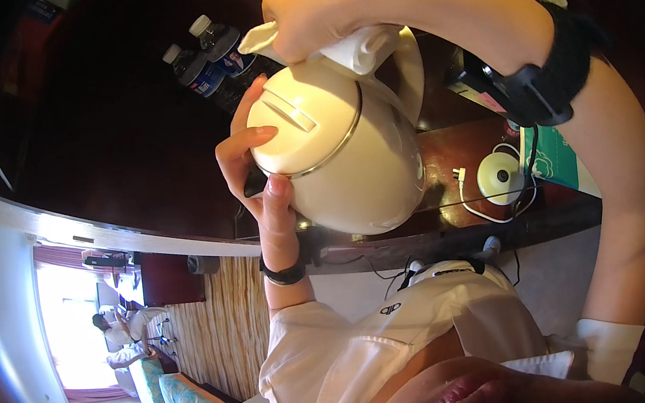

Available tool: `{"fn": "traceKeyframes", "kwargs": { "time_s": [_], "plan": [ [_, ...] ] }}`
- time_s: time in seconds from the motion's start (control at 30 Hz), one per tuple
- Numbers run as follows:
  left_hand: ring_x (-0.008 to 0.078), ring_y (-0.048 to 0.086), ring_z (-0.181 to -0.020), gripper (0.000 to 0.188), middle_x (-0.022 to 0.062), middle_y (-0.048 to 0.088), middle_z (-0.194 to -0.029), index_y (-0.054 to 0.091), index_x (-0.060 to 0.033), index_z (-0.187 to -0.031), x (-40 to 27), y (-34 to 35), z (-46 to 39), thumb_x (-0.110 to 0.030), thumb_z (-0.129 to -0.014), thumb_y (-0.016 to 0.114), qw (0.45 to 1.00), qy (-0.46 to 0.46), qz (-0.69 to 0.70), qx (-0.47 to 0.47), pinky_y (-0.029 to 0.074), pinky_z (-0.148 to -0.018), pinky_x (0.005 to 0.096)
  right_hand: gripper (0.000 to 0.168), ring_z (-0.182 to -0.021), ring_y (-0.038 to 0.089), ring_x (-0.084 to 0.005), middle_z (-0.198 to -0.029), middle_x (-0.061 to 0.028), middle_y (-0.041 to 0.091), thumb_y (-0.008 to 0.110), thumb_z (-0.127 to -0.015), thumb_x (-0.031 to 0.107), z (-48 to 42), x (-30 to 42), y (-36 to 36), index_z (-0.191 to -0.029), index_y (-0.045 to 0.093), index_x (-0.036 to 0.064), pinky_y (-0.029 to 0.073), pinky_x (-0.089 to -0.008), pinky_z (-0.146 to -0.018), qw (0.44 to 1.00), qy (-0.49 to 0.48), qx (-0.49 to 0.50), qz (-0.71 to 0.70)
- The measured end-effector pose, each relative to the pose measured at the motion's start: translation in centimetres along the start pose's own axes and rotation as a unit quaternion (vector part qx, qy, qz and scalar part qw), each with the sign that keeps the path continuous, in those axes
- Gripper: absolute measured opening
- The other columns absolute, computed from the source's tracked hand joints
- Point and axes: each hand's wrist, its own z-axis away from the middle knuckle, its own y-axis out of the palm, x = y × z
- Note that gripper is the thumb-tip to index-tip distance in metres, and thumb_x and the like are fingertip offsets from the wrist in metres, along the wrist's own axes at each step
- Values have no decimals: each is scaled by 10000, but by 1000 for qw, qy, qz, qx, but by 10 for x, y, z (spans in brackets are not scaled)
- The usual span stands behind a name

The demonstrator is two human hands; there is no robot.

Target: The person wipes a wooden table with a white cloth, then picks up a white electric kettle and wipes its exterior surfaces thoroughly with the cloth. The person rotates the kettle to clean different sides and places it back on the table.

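Observation:
A cream electric kettle [354, 163] is tilted over the dark table, its lid [297, 116] towards me. My left hand [257, 155] grips it at the spout end, with the thumb near the rim and a finger resting on the lid. From the right my other arm arches over the top, and my right hand [299, 23] holds a white cloth [357, 49] against the kettle's upper side near the handle [412, 76]. Most of the right fingers are hidden. Below and to the right lies the kettle's round power base [501, 177] with its corded plug [459, 175].
Two labelled plastic bottles [193, 68] stand beyond my left hand. A green-and-white pack [551, 156] lies right of the base. A black device is strapped to my right wrist [544, 87], its cable hanging down. A person [122, 331] sits in the background at left.

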Motion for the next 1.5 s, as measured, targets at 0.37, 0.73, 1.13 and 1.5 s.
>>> {"fn": "traceKeyframes", "kwargs": {
  "time_s": [0.37, 0.73, 1.13, 1.5],
  "plan": [
    [363, 539, -1228, 510, 336, 444, -1398, 518, -93, -1087, 1, -6, -1, -535, -860, 630, 1000, 1, 3, 16, 444, -1009, 421, 306, -934, 656, -195, -1061, -96, 668, 573, -955, 209, 34, -5, -21, -1165, 621, -8, 541, -297, -825, 990, -7, 59, -126],
    [337, 558, -1208, 485, 336, 455, -1396, 519, -79, -1087, 5, -5, -1, -493, -865, 639, 1000, 16, 9, 10, 445, -1004, 399, 319, -993, 650, -186, -1125, -105, 659, 562, -961, 165, 52, -39, 11, -1219, 613, -15, 536, -269, -870, 935, -97, -39, -339],
    [380, 471, -1300, 413, 346, 442, -1401, 537, -49, -1087, 5, -8, -6, -357, -842, 664, 998, 29, 47, 39, 341, -1093, 467, 324, -885, 663, -237, -984, -144, 669, 573, -905, 144, 33, -2, -5, -1172, 631, -31, 535, -305, -792, 993, -27, 16, -115],
    [368, 503, -1271, 432, 335, 463, -1390, 536, -50, -1090, 4, -7, -5, -380, -847, 673, 998, 25, 47, 38, 371, -1070, 446, 330, -786, 674, -284, -855, -179, 677, 582, -854, 125, 25, 45, -37, -1129, 648, -45, 534, -338, -720, 987, 95, 124, -24]
  ]
}}
